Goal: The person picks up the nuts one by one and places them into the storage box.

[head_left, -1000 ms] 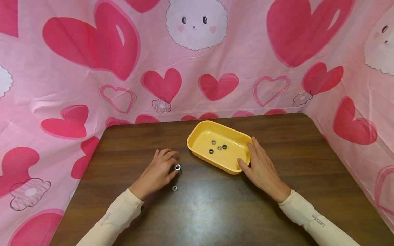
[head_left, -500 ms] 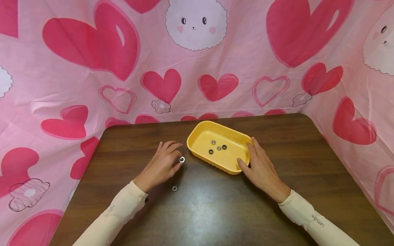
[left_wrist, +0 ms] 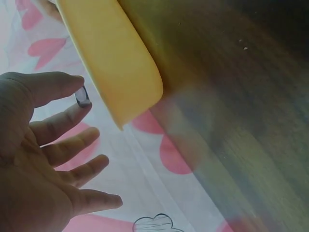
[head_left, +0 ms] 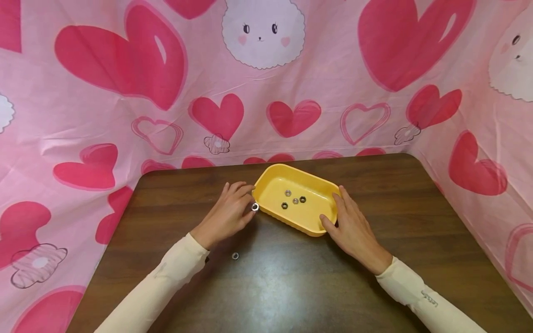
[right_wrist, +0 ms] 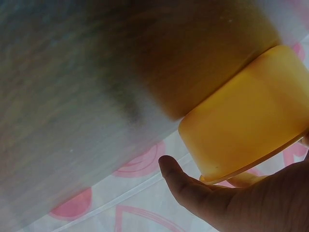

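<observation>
My left hand [head_left: 228, 213] pinches a silver hex nut [head_left: 255, 207] between thumb and forefinger, beside the left end of a yellow tray [head_left: 300, 225]. In the left wrist view the nut [left_wrist: 82, 96] shows edge-on at the fingertips, with the other fingers spread. Several nuts lie in the tray, some silver, some dark, among them a dark nut [head_left: 285, 206]. At the tray's right end, my right hand [head_left: 354, 226] holds the rim, thumb at the near side and fingers at the far side. Another silver nut [head_left: 235, 255] lies on the table, nearer than the left hand.
A dark brown wooden table [head_left: 291, 286] carries everything. Pink cloth [head_left: 254, 111] printed with hearts hangs behind it and along both sides.
My left hand has moved right and away from me with the pinched nut, from near the loose nut to the tray's left edge. The right hand and tray stay in place.
</observation>
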Tool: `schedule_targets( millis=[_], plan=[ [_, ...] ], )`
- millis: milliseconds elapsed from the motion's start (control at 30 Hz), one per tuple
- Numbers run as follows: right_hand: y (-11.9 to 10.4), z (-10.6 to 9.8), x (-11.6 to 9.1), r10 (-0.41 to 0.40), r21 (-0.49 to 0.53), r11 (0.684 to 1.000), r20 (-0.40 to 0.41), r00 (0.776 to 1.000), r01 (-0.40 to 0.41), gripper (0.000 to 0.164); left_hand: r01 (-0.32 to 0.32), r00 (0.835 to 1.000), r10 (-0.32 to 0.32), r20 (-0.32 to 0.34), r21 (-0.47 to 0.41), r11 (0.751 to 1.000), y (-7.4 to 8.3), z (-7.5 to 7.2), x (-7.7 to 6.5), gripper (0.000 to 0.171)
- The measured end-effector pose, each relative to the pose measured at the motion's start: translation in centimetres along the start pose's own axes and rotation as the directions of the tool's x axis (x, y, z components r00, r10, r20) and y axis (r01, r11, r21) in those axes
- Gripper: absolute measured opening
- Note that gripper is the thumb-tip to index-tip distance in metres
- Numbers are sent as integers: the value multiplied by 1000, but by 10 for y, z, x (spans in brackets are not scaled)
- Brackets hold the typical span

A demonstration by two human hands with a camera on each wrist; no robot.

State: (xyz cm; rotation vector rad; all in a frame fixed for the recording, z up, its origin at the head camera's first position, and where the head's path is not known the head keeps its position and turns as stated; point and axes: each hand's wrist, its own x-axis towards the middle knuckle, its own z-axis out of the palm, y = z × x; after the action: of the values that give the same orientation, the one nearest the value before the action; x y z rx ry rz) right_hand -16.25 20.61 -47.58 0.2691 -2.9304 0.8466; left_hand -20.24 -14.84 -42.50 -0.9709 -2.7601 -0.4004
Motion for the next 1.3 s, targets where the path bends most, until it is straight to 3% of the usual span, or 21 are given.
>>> schedule_targets(
  millis=[333,867,1300],
  plan=[
    [0,0,-1,-7,3,1000,-8,1000,7,80,-33,999,33,-26,-25,999,0,3,23,21],
    [2,1,0,-8,1,1000,-11,1000,8,81,18,999,-16,39,-41,999,-2,16,50,21],
    [2,1,-1,-18,2,1000,-16,1000,18,80,15,996,-11,85,-44,999,-3,30,71,21]
  ],
)
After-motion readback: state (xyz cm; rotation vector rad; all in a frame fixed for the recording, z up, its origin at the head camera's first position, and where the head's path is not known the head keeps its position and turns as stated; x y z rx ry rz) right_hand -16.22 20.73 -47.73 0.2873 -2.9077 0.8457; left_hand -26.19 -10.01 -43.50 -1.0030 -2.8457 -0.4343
